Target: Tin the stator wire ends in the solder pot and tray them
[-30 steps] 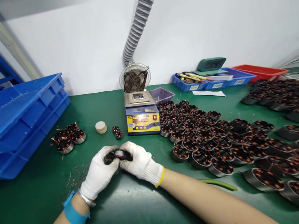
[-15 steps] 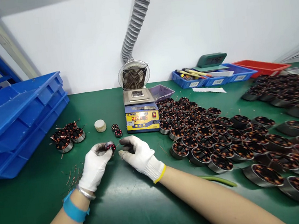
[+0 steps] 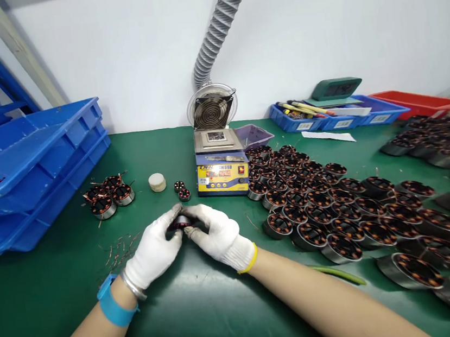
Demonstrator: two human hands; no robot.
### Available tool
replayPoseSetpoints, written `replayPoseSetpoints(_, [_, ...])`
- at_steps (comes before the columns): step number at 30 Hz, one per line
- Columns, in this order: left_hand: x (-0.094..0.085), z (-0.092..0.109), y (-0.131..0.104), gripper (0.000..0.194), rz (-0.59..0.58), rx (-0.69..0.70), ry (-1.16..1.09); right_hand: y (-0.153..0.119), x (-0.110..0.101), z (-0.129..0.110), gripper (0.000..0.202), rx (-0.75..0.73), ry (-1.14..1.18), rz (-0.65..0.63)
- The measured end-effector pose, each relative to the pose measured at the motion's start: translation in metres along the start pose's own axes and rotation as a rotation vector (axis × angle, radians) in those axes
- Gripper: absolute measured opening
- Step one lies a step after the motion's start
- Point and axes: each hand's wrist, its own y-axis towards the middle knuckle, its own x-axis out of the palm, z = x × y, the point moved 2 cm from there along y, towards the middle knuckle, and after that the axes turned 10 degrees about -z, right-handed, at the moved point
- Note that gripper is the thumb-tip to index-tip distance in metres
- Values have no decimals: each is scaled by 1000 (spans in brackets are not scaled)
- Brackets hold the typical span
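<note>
Between my two gloved hands is a small motor stator (image 3: 181,222), dark with a metal rim, held just above the green table. My left hand (image 3: 156,248) grips it from the left, thumb below and fingers above. My right hand (image 3: 214,232) closes on its right side with fingertips and thumb; the fingers partly cover it. Just beyond lie two small round wound parts (image 3: 184,195). A round whitish block (image 3: 157,182) stands to their left. Behind my right hand sits the yellow-and-blue heating unit (image 3: 222,175) with a lit display.
Rows of wound stators in metal rings (image 3: 319,199) cover the right side. A few more (image 3: 104,207) and loose wire clippings (image 3: 122,250) lie left. Blue bins (image 3: 81,137) stand far left; a pen tray (image 3: 304,124), red tray (image 3: 418,104) and grey duct hose (image 3: 223,21) are behind.
My right hand has moved in from beside the stator and now grips it together with my left. The stator has been turned between them. The view has shifted slightly left.
</note>
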Motion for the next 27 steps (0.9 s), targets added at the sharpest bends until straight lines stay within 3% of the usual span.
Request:
replayPoseSetpoints(6, [-8, 7, 1, 23, -95, -125, 90, 0, -6, -4, 33, -3, -7, 48])
replayPoseSetpoints(11, [-31, 20, -5, 26, -398, -288, -3, 6, -4, 6, 35, 205, 307, 115])
replayPoseSetpoints(12, [-36, 21, -5, 23, -389, -287, -29, 7, -3, 8, 37, 250, 416, 124])
replayPoseSetpoints(14, [-41, 21, -3, 20, -254, -246, -21, 10, -2, 9, 41, 319, 614, 127])
replayPoseSetpoints(17, [-27, 16, 0, 39, -128, -244, 23, 13, -1, 4, 42, 392, 760, 114])
replayPoseSetpoints(20, [-3, 10, 1, 48, -174, -270, -77, 12, 0, 0, 41, 416, 805, 106])
replayPoseSetpoints(22, [5, 10, 0, 42, -164, -253, -159, 12, 2, -1, 40, 411, 820, 104])
replayPoseSetpoints(25, [0, 13, -3, 28, -226, -239, -129, 12, 2, 0, 39, 400, 796, 116])
replayPoseSetpoints(27, [-7, 15, -3, 32, -279, -250, -44, 12, 2, 1, 40, 399, 774, 129])
